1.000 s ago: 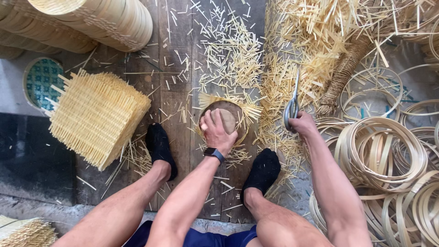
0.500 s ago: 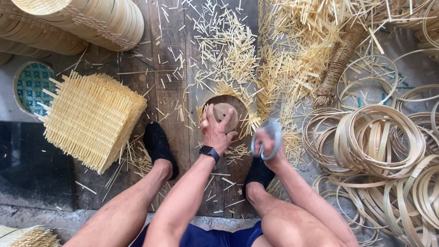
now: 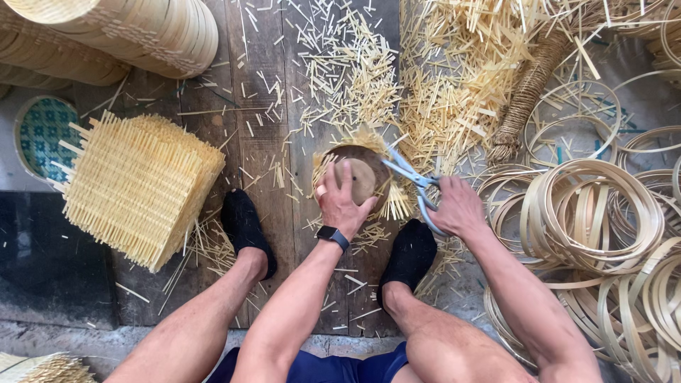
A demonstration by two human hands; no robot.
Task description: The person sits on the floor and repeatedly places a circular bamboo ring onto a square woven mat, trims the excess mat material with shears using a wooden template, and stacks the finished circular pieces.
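scissors point(image 3: 415, 186): we're seeing shiny metal blades, pale plastic-looking handles
round mould point(image 3: 363, 179): smooth brown wood, matt
woven mats point(image 3: 138, 186): dry pale bamboo, rough edges
floor planks point(image 3: 266, 152): weathered dark wood
hoops point(image 3: 599, 209): smooth bamboo strips

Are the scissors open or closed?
Open. The silver metal scissors in the right hand show two blades spread apart in a V, at the edge of the round woven bamboo piece.
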